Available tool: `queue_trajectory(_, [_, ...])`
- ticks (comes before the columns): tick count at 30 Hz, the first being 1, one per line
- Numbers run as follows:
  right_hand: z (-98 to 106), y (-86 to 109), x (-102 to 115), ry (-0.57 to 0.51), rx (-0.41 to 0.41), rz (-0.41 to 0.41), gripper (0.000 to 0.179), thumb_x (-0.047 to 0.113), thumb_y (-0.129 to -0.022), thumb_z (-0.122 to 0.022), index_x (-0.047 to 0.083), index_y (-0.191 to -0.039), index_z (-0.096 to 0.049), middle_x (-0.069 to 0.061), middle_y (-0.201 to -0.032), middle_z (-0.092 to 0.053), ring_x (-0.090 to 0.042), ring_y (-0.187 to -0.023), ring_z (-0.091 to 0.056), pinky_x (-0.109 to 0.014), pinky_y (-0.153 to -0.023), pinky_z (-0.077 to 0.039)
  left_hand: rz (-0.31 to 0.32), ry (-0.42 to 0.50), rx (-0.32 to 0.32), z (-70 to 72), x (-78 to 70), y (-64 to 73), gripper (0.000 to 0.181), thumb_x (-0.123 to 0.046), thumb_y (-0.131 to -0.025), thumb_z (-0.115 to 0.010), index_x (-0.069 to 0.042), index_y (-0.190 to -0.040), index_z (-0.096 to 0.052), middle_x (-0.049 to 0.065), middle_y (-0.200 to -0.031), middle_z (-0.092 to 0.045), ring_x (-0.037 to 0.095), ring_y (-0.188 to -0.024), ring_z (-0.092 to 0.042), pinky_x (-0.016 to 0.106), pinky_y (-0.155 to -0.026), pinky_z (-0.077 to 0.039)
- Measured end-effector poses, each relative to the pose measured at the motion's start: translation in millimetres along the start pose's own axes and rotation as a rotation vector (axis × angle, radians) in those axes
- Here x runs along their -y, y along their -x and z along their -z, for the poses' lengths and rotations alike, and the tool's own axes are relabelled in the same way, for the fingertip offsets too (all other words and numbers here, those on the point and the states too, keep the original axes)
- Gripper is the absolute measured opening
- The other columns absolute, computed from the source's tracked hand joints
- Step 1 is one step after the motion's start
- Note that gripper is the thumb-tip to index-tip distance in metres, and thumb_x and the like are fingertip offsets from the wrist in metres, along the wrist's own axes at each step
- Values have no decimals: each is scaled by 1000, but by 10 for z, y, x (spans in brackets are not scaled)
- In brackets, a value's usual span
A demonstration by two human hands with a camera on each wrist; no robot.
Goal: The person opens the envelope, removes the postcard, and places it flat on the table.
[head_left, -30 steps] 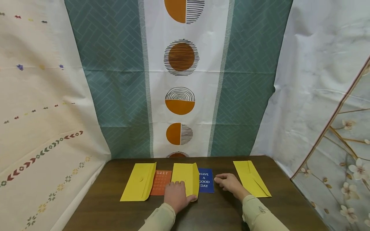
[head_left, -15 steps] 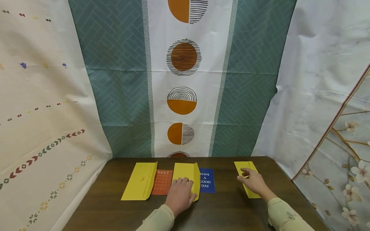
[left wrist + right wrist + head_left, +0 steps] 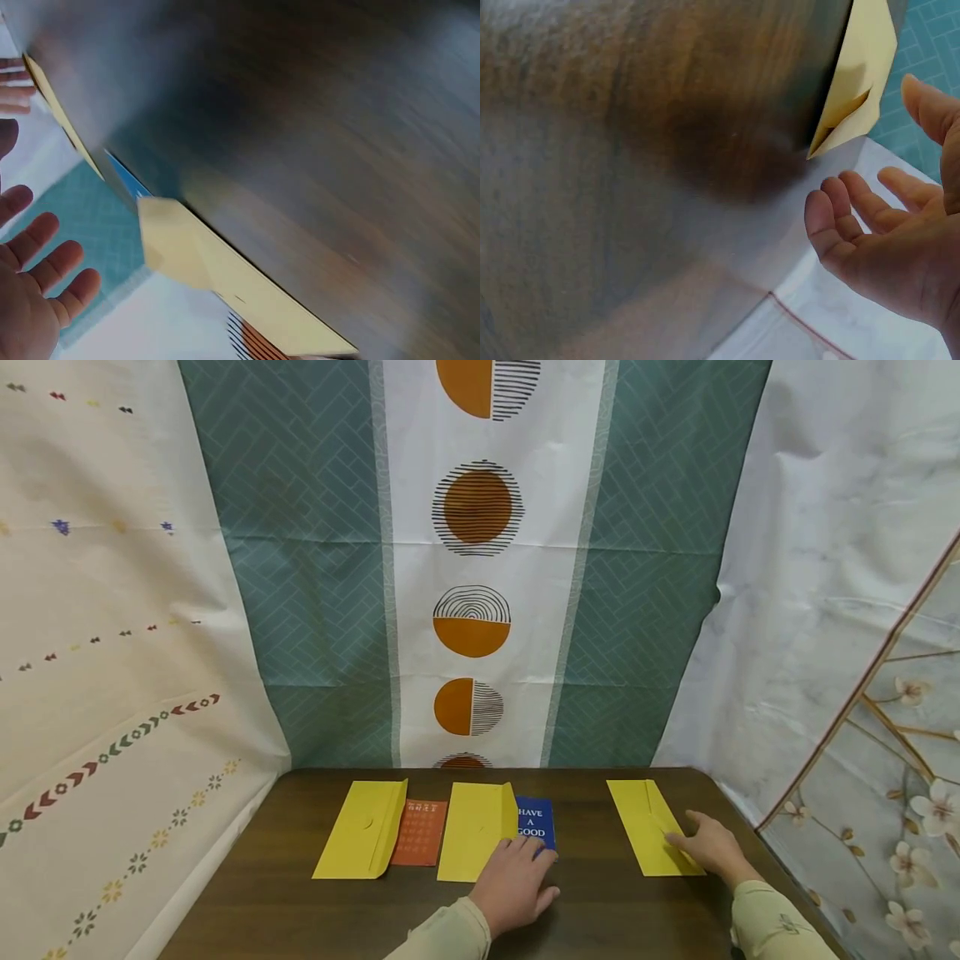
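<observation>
Hands apart over brown table (image 3: 592, 902): left hand (image 3: 516, 881), fingers loosely spread, gripping nothing, hangs over lower edge of blue card (image 3: 543, 817) lettered HAVE A GOOD. Right hand (image 3: 716, 849), likewise loose, sits at right edge of right yellow envelope (image 3: 647, 827); contact hard to tell from here. Middle yellow envelope (image 3: 474, 831) lies just beside blue card; red card (image 3: 420, 835) between it and left yellow envelope (image 3: 356, 831). Likely trouble: stray left-hand brush could skew blue card; hasty right-hand pinch could crease envelope.
</observation>
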State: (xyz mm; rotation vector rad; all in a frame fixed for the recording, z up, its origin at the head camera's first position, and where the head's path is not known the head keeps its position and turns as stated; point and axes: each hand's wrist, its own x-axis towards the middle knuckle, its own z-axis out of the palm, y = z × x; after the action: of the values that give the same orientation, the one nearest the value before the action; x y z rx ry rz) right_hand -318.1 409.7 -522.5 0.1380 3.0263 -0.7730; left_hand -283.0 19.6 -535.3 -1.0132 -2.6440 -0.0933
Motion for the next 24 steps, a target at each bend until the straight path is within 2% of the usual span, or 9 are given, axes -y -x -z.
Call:
queue_trajectory(8, [-40, -12, -12, -24, 12, -8, 91, 38, -96, -77, -23, -150, -38, -47, -134, -57, -62, -122, -59, -66, -100, -53, -107, -43, 6, -71, -272, -156, 49, -61, -100, -66, -33, -141, -64, -8, -140, -66, 14, -128, -62, 44, -112, -52])
queue_trajectory(11, [-48, -33, -20, -33, 3, -2, 89, 35, -95, -78, -23, -149, -39, -46, -133, -59, -58, -119, -61, -64, -99, -54, -122, -52, 21, -93, -383, -252, 52, -63, -99, -66, -34, -142, -62, -9, -141, -65, 12, -130, -61, 45, -113, -51])
queue_trajectory(18, [-68, -48, -23, -48, 5, 2, 87, 34, -94, -80, -23, -148, -42, -45, -136, -58, -55, -120, -62, -64, -101, -53, -79, -37, 140, -149, -588, -459, 65, -71, -91, -72, -36, -145, -59, -12, -147, -63, 11, -133, -61, 47, -117, -48])
queue_trajectory(24, [-106, -63, 3, -77, -6, 32, 83, 26, -92, -81, -21, -149, -43, -41, -133, -63, -46, -113, -66, -60, -98, -55, -48, -56, 202, -193, -652, -560, 82, -78, -81, -78, -35, -148, -56, -11, -151, -60, 11, -130, -63, 50, -117, -47])
